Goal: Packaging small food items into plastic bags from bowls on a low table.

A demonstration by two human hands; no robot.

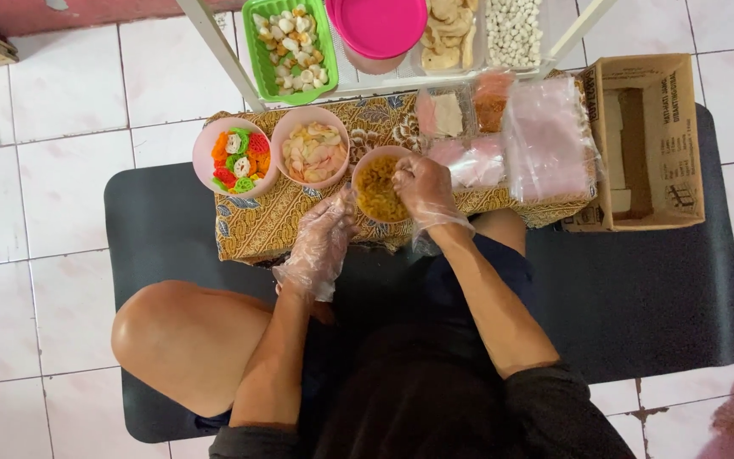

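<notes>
A pink bowl of curly yellow crackers (378,189) sits at the near edge of a low counter (256,225) covered with a brown patterned cloth, just above the person's knees. The right hand (422,185), in a thin clear glove, reaches into this bowl from 3 o'clock, its fingers curled down onto the crackers. The left hand (323,238), also gloved, lies at 8 o'clock of the bowl, fingers loosely extended and empty, its fingertips near the bowl's rim. At 10 o'clock stands a pink bowl of pale crackers (310,150), and further toward 9 o'clock a pink bowl of red, green and orange crackers (236,158). At 2 o'clock lie clear plastic bags (545,136) and small filled packets (467,161). Beyond them, at 3 o'clock, an open cardboard box (643,140) rests on a black floor mat (656,297). At 12 o'clock, a green basket (290,51) and a pink lid (380,25) sit on a white rack.
</notes>
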